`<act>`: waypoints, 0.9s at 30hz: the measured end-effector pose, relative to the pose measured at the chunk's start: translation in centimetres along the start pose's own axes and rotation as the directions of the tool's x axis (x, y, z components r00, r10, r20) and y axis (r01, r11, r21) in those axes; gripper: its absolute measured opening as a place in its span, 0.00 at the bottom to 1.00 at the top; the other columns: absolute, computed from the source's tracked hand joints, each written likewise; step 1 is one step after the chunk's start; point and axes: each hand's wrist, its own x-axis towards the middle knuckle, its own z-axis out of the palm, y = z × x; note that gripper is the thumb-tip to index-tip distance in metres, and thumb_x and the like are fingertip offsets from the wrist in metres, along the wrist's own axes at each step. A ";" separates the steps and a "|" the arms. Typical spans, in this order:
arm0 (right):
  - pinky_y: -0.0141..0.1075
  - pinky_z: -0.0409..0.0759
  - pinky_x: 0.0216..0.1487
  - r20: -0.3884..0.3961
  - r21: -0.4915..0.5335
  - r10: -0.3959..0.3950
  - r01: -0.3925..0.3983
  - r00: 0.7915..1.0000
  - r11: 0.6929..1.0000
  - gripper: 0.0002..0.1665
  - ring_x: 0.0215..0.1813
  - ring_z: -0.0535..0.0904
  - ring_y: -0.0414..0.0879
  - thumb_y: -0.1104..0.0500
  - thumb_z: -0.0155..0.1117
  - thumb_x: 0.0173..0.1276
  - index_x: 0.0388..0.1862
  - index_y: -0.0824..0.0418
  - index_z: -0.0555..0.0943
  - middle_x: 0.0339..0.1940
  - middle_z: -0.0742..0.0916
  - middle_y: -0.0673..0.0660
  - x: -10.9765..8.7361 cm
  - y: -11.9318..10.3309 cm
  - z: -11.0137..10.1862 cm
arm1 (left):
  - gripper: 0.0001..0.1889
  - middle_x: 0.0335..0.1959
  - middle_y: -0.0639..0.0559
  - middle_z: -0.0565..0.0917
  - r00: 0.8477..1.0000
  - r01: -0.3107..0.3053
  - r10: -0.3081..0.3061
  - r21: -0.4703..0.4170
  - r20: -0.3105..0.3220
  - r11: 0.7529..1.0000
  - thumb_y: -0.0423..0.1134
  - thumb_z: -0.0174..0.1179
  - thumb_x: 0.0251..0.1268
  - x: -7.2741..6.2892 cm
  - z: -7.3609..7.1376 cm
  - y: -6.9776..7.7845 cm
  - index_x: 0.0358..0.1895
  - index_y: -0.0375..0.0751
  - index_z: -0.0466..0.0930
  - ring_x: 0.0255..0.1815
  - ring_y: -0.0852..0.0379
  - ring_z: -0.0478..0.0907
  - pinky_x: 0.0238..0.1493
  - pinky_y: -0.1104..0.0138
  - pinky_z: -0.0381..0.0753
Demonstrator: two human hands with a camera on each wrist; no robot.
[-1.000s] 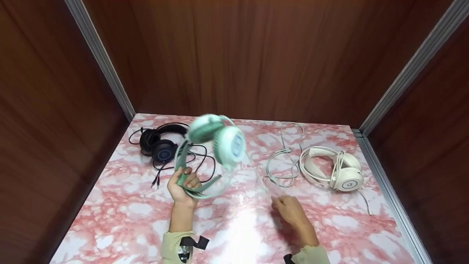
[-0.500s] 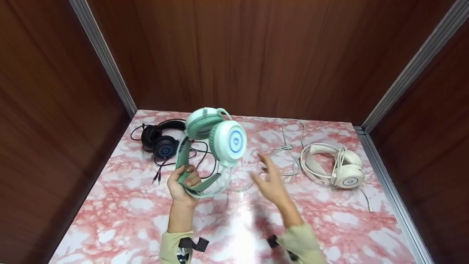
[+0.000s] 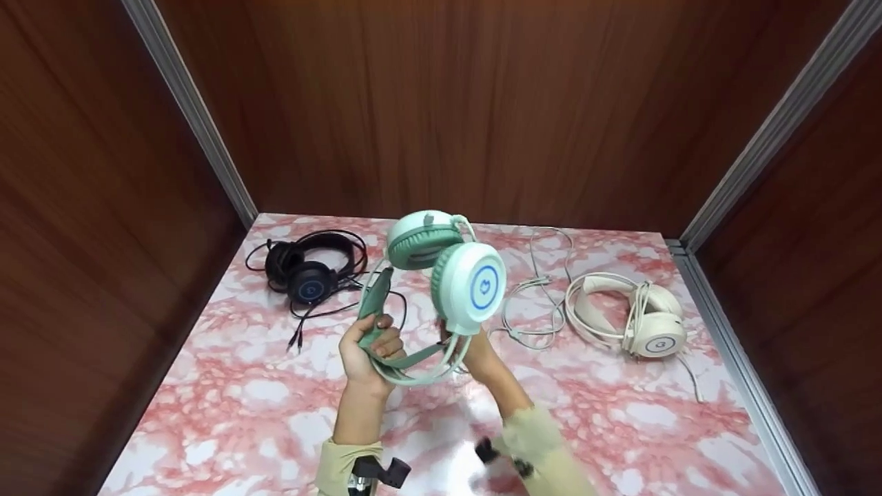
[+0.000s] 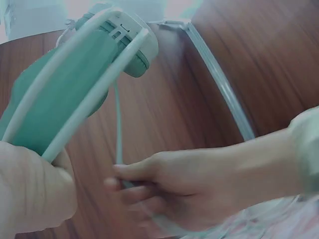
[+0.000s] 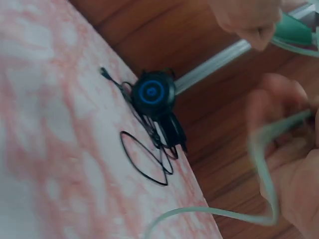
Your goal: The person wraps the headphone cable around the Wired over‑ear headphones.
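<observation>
Mint-green headphones (image 3: 475, 286) are raised above the table, ear cups uppermost and the headband below. My left hand (image 3: 372, 351) grips the headband, its fingers curled over the green inner strap. Behind and below the nearer ear cup, my right hand (image 3: 481, 357) is partly hidden in the head view. The left wrist view shows that right hand (image 4: 184, 184) with thumb and fingers pinching the thin green cable (image 4: 118, 124), which hangs from an ear cup. In the right wrist view the same cable (image 5: 199, 210) runs through the hand and trails down toward the table.
Black headphones (image 3: 310, 282) with a loose cord lie at the back left. White headphones (image 3: 654, 334), a cable wrapped around one side, lie at the right. Loops of pale cable (image 3: 534, 344) lie beside them. Brown wood panels (image 3: 441, 110) wall in the marbled table (image 3: 262, 413).
My right hand has opened, moved up and left to the headphones, and taken hold of their cable near the ear cup. My left hand has shifted slightly right, carrying the headphones.
</observation>
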 end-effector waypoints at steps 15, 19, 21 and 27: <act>0.30 0.68 0.23 0.134 -0.725 -0.013 0.107 0.991 0.680 0.11 0.21 0.65 0.33 0.58 0.57 0.74 0.28 0.51 0.77 0.19 0.71 0.39 -7.5 -5.6 -4.8 | 0.12 0.10 0.55 0.62 0.615 -0.420 0.774 0.768 -0.151 0.483 0.27 0.50 0.60 1.3 -3.5 1.1 0.21 0.41 0.62 0.07 0.60 0.62 0.08 0.71 0.63; 0.29 0.66 0.21 0.161 -0.721 0.021 0.103 0.987 0.685 0.12 0.19 0.63 0.32 0.57 0.59 0.73 0.26 0.49 0.76 0.17 0.70 0.39 -8.7 -7.4 -6.5 | 0.08 0.09 0.56 0.64 0.533 -0.375 0.840 0.863 -0.098 0.339 0.26 0.52 0.57 1.0 -3.5 1.8 0.24 0.39 0.66 0.07 0.61 0.63 0.09 0.70 0.64; 0.30 0.68 0.20 0.164 -0.707 0.053 0.080 0.985 0.703 0.11 0.19 0.65 0.32 0.56 0.58 0.73 0.27 0.48 0.77 0.17 0.72 0.40 -9.4 -8.5 -7.4 | 0.05 0.09 0.55 0.64 0.505 -0.347 0.860 0.897 -0.069 0.275 0.25 0.52 0.56 0.5 -2.5 2.4 0.26 0.36 0.68 0.06 0.61 0.63 0.08 0.71 0.64; 0.29 0.67 0.18 0.131 -0.689 0.014 0.080 0.991 0.721 0.10 0.18 0.63 0.32 0.55 0.59 0.73 0.29 0.45 0.79 0.16 0.71 0.40 -10.2 -10.5 -10.0 | 0.03 0.16 0.55 0.65 0.375 -0.261 0.924 0.965 0.071 0.031 0.21 0.52 0.50 -0.1 -1.3 4.5 0.29 0.26 0.70 0.14 0.64 0.61 0.19 0.72 0.62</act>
